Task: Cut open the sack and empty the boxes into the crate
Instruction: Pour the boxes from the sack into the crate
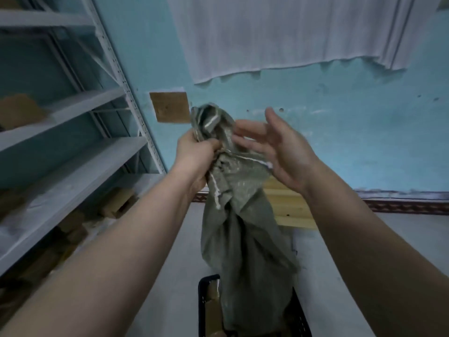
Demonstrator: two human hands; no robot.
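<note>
A grey-green woven sack hangs upside down in the middle of the head view, its lower end inside a dark plastic crate on the floor. My left hand is clenched on the bunched upper end of the sack at chest height. Just right of that bunch, my right hand is open with fingers spread, the fingertips touching or nearly touching the cloth. Brown cardboard boxes show inside the crate beside the sack. The rest of the crate is hidden by the sack.
Grey metal shelving with several cardboard boxes stands at the left. A blue wall is straight ahead with a white curtain above. A yellow wooden piece leans at the wall base behind the sack. Pale floor surrounds the crate.
</note>
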